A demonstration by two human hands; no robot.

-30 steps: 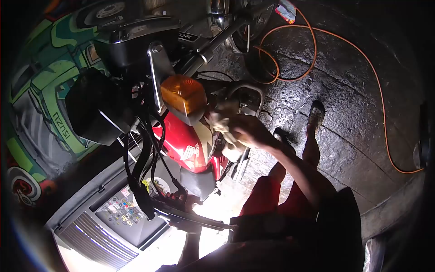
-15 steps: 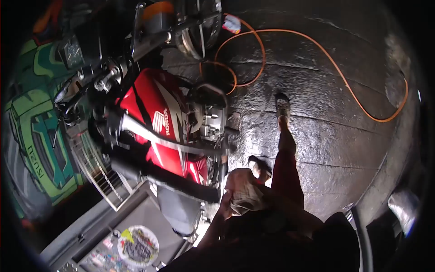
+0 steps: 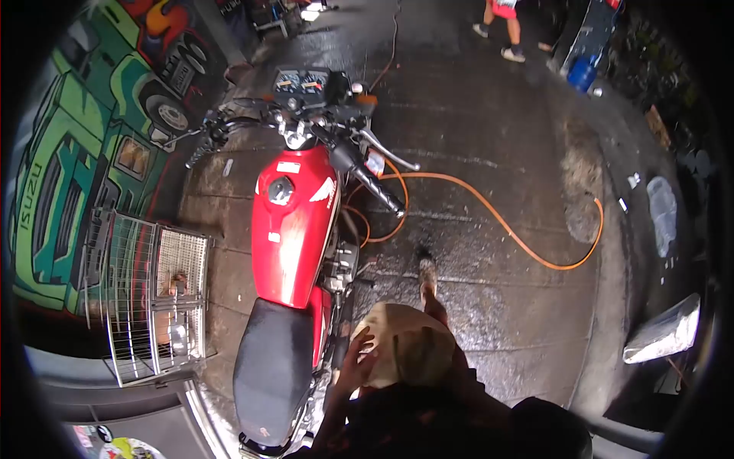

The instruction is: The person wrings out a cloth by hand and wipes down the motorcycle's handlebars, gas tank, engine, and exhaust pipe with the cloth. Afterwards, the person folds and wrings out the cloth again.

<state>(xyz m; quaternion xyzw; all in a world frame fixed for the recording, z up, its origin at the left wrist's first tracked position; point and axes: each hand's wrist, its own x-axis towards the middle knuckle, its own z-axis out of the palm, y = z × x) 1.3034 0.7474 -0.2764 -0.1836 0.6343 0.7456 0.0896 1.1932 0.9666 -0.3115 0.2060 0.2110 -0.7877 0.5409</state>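
In front of my body is a beige cloth item [image 3: 409, 336], rounded and cap-like, with darker shaded folds. My left hand [image 3: 358, 361] is at its left edge, fingers bent against the fabric. No part of my right hand shows; the cloth and my dark clothing cover that side. To the left stands a red motorcycle [image 3: 287, 237] with a black seat [image 3: 274, 367], close beside my left arm. Its handlebar grip [image 3: 375, 187] points toward the floor on the right.
An orange hose [image 3: 489, 206] curves across the wet concrete floor [image 3: 489, 306]. At left, a wire cage [image 3: 157, 321] stands near a painted green truck mural [image 3: 69, 199]. Another person's legs [image 3: 505, 34] are far ahead, near a blue water jug [image 3: 582, 74].
My view has tilted up and swung, so the whole motorcycle, the cage and the far floor now show. The beige cloth looks rounder and less crumpled, still at my left hand.
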